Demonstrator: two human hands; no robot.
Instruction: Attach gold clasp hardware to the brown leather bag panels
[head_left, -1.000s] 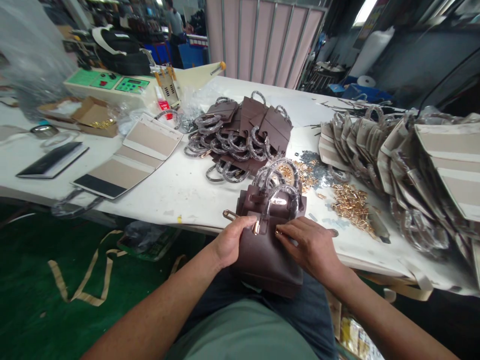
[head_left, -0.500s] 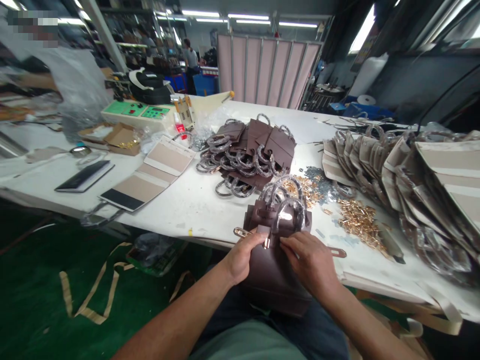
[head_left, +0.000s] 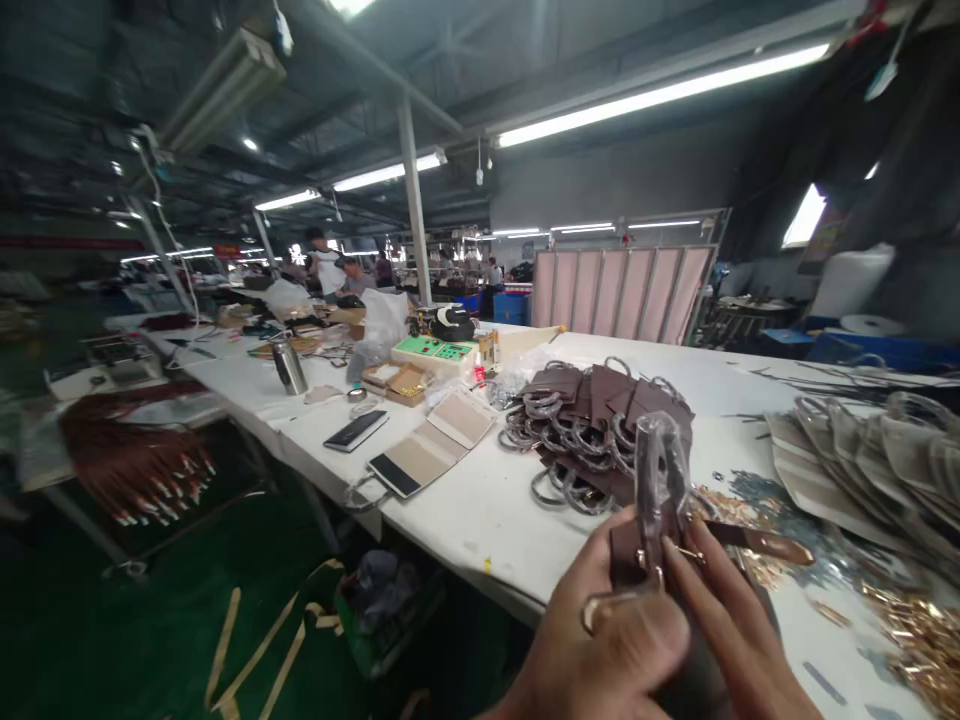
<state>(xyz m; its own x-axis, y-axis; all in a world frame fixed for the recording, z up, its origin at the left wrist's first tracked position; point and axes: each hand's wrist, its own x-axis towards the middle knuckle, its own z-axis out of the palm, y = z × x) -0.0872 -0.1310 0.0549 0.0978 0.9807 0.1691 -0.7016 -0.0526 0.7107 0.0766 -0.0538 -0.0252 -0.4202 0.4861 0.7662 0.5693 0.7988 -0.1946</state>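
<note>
Gripping the upper part of the brown handbag point(head_left: 626, 558), the left hand point(head_left: 589, 660) is holding its blurred thumb across the near side, over a gold-coloured loop point(head_left: 589, 612). The right hand point(head_left: 739, 610) is reaching its fingers side by side to a small gold-coloured fitting point(head_left: 690, 553); whether they are pinching it or only touching it, I cannot tell. Handling this well is probably calling for a firm left grip, light right fingertips squaring the fitting to the bag, and the plastic-wrapped handle point(head_left: 660, 455) staying clear of the fingers. The bag's upper part is sitting between the two hands, touching both, with the handle rising just above them and a glossy brown strap point(head_left: 772, 543) sticking out past the right fingers. What is supporting the bag underneath is hidden. Beyond, the white worktable point(head_left: 457, 545) is running away behind the hands. Loose gold-coloured fittings point(head_left: 926, 640) are lying toward its right side, with beige-lined bag pieces point(head_left: 825, 480) leaning in a row beyond them. Brown bag pieces point(head_left: 600, 400) are lying heaped just past the handle, while one opened beige-lined panel point(head_left: 424, 450) is lying at the near edge, left of the heap. Farther left along that edge, a steel flask point(head_left: 288, 368) is standing.
</note>
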